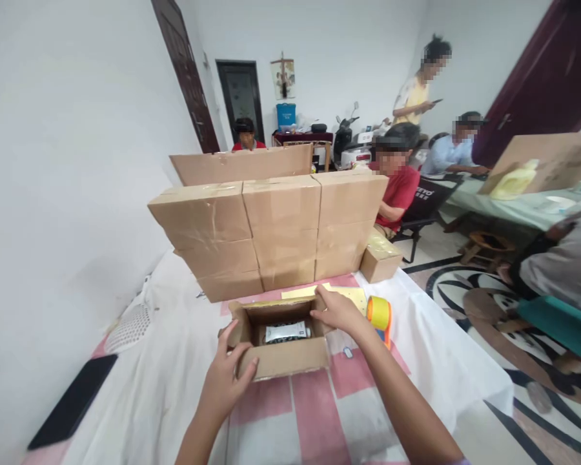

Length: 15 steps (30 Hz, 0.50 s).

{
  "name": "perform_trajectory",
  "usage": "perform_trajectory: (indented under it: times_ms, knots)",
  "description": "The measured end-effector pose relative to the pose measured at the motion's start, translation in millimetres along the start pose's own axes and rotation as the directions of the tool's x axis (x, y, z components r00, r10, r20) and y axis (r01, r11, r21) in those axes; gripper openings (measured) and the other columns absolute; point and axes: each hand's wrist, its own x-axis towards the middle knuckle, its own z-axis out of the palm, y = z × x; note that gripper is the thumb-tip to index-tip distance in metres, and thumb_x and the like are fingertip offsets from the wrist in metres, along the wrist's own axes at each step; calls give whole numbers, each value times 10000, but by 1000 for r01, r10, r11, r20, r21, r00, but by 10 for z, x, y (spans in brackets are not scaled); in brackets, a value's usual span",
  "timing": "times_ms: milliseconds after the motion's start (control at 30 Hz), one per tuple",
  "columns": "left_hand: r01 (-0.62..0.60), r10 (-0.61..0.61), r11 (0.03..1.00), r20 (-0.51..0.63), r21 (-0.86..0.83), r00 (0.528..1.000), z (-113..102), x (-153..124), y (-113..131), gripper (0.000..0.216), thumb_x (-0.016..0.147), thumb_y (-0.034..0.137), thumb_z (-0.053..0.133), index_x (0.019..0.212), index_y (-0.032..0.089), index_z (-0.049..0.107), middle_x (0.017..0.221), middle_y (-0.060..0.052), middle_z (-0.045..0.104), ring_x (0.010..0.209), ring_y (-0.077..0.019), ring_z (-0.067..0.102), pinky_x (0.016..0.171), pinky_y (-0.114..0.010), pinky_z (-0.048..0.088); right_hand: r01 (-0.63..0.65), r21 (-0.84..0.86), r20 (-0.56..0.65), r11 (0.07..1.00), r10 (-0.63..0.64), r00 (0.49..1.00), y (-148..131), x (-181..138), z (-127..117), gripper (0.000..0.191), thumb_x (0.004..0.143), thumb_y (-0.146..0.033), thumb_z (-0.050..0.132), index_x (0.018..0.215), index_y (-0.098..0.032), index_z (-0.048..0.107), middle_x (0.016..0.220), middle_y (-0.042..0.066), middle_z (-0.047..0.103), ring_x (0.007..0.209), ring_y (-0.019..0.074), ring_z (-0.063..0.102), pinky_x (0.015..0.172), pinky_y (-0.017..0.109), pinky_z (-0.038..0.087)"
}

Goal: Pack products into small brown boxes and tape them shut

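Note:
An open cardboard box [285, 360] lies on the table in front of me, its flaps spread. Inside it rests a white tube [285, 332] on something dark and patterned that is mostly hidden. My left hand [230, 365] grips the box's left end, thumb on the front flap. At the right end, my right hand [336, 310] holds the far corner and side flap with thumb and fingers. Just right of the box stands a tape dispenser with a yellow roll [378, 313], and behind my right hand lies yellow paper [351, 296].
Stacked closed cartons [285, 232] form a wall behind the box, with a small carton [381, 258] at their right. A black flat object [75, 400] and a white perforated item [128, 326] lie at left. Several people sit or stand beyond, one in a red shirt [404, 190].

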Motion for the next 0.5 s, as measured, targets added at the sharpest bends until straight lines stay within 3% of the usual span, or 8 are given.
perform_trajectory:
  times_ms: [67,167,333,433,500]
  knots:
    - [-34,34,999,5,20,999,-28,15,-11,171,906,345,596,999,241,697,1597,-111,339,1392,-346,480,1055,-507,518,-42,-73,28,996,44,999,-117,70,-64,404,864,-440,657,1183,-205,579,1099,112,731,997,285,688,767,318,458]
    - [-85,83,995,27,51,996,-54,46,-12,169,906,349,590,996,248,690,1603,-110,358,1323,-348,559,984,-479,566,-96,-131,-37,987,92,995,-262,148,-68,394,886,-518,626,1119,-201,627,1101,140,738,1013,298,694,763,327,459]
    - [-209,206,975,48,76,977,-60,121,-55,158,913,350,578,986,258,683,1621,-99,359,1278,-337,603,907,-430,597,-236,-39,-131,971,230,964,-278,292,21,449,924,-595,540,991,-182,700,1027,169,751,982,311,701,761,343,461]
    - [-307,301,944,65,119,951,-35,132,-140,346,921,332,575,1259,299,642,1631,-100,347,1339,-338,554,968,-451,569,-237,157,-93,959,253,963,-160,366,24,454,939,-571,517,874,-161,701,914,148,747,886,287,697,719,324,451]
    - [-399,389,907,94,137,916,-30,136,-193,560,925,361,581,1474,322,478,1600,-119,402,1377,-345,517,998,-477,549,-197,255,-48,947,215,975,-65,369,15,448,950,-549,511,819,-161,692,823,97,730,809,246,686,685,294,445]
